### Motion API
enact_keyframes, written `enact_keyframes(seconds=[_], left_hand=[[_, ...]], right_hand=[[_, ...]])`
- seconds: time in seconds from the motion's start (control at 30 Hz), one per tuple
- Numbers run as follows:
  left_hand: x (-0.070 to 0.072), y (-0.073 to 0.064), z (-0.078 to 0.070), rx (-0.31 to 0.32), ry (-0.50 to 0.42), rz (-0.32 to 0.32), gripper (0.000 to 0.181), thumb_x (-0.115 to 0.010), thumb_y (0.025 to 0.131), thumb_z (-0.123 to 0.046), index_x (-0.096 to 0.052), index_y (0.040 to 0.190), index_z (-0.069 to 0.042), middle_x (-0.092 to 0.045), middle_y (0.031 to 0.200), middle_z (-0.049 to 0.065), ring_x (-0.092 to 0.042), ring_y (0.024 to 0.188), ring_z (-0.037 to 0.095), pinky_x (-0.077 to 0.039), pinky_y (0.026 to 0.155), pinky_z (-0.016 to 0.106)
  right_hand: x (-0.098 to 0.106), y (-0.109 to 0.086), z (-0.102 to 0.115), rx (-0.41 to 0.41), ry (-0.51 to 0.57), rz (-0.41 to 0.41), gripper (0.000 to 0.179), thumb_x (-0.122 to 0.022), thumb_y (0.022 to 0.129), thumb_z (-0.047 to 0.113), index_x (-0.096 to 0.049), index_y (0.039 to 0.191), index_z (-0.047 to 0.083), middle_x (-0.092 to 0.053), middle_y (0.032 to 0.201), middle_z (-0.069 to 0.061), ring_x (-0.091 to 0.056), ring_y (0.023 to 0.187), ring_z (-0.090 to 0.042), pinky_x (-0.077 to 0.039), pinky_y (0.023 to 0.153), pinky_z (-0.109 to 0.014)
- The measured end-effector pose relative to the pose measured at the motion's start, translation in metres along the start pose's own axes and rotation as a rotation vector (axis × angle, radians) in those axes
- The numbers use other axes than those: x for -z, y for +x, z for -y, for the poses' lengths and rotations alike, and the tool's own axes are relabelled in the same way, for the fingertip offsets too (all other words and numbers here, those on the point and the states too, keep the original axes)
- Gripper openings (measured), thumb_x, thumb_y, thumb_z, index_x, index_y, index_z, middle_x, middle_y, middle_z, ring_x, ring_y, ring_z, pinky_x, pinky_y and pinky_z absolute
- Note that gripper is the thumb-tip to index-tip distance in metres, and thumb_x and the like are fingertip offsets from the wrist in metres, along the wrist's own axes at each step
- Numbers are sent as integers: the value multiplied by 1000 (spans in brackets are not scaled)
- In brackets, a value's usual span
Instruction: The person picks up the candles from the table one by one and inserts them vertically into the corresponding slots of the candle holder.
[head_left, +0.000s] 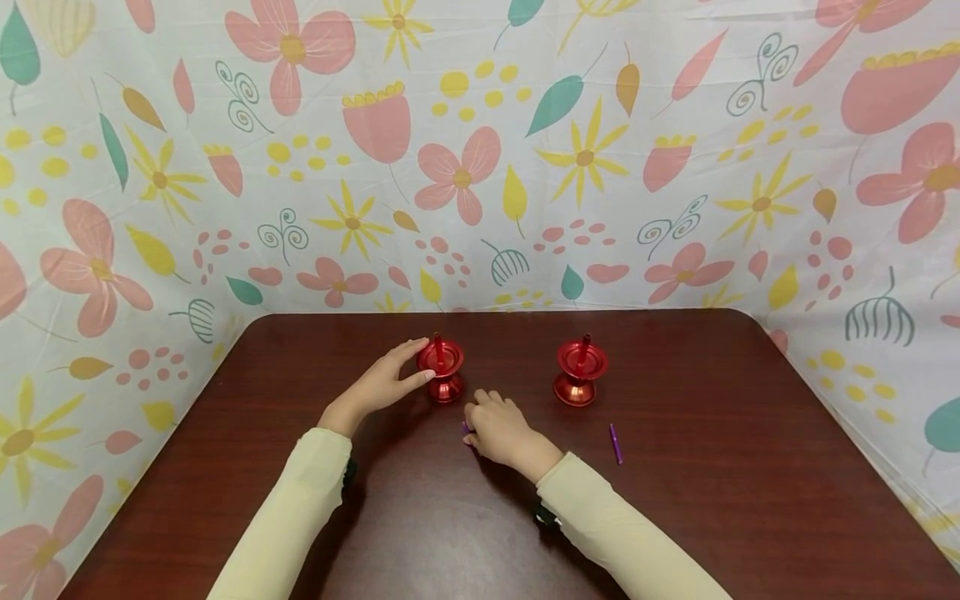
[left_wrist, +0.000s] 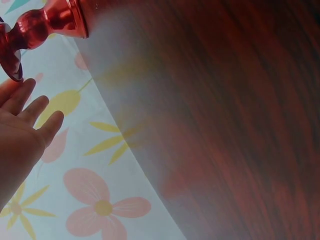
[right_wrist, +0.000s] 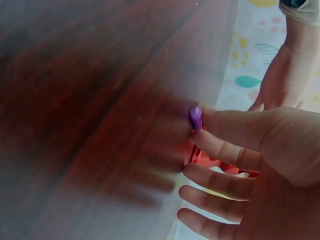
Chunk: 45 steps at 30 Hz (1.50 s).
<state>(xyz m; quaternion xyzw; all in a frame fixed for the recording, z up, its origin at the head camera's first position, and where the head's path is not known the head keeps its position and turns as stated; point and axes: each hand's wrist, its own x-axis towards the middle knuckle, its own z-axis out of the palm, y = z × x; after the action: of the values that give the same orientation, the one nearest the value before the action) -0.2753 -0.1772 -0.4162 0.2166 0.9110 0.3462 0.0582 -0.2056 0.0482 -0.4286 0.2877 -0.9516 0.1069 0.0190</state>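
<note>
A shiny red candle holder [head_left: 447, 388] stands upright on the table, with a short dark red stub rising from its dish. My left hand [head_left: 382, 383] is at its left side, thumb and fingers extended by the dish rim; in the left wrist view, fingertips [left_wrist: 29, 86] are at the rim of that holder [left_wrist: 35, 31], and whether they press on it I cannot tell. Low over the table, just right of the holder, my right hand [head_left: 501, 429] pinches a slim purple stick [right_wrist: 196, 117] between thumb and index finger. Its other fingers are spread. Most of the stick is hidden.
A matching red candle holder [head_left: 576, 388] with its own stub stands to the right. In front of it, a second slim purple stick [head_left: 616, 443] lies on the dark wooden table [head_left: 750, 467]. A floral cloth [head_left: 480, 208] hangs behind the table and along its sides.
</note>
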Motion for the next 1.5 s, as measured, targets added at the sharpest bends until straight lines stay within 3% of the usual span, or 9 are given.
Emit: enact_keyframes(seconds=[0.4, 0.73, 1.0, 1.33, 1.5], left_hand=[[0, 0, -1, 15, -6, 1, 68, -62, 94, -36, -33, 150, -12, -28, 155, 15, -17, 145, 34, -21, 111, 57], [0, 0, -4, 23, -5, 1, 68, -63, 93, -35, -34, 150, -9, -28, 155, 17, -17, 145, 34, -21, 111, 57], [0, -1, -2, 26, -12, 3, 68, -63, 93, -36, -34, 150, -12, -29, 155, 14, -16, 145, 33, -20, 112, 57], [0, -1, -3, 40, -6, 7, 68, -63, 93, -36, -34, 150, -13, -29, 155, 13, -16, 146, 32, -21, 112, 57], [1, 0, -4, 37, -1, 6, 69, -64, 93, -35, -34, 150, -12, -29, 155, 14, -16, 145, 33, -21, 111, 58]], right_hand=[[2, 1, 1, 3, -42, 1, 10, -70, 86, 10, -63, 78, 10, -55, 90, -8, -54, 87, -28, -47, 68, -41], [3, 1, -4, 31, -44, -33, 14, -70, 79, 3, -58, 75, 9, -55, 77, -5, -56, 78, -26, -43, 65, -38], [8, 1, -9, 53, -5, -70, 21, -70, 81, 2, -53, 73, 11, -56, 71, -3, -58, 72, -26, -42, 64, -38], [18, 6, -12, 30, 40, -26, 11, -69, 81, -3, -72, 87, 6, -61, 85, -7, -59, 84, -30, -45, 72, -43], [27, 10, -16, 11, 67, -24, 14, -68, 81, -3, -70, 90, 7, -60, 86, -7, -60, 87, -31, -45, 74, -46]])
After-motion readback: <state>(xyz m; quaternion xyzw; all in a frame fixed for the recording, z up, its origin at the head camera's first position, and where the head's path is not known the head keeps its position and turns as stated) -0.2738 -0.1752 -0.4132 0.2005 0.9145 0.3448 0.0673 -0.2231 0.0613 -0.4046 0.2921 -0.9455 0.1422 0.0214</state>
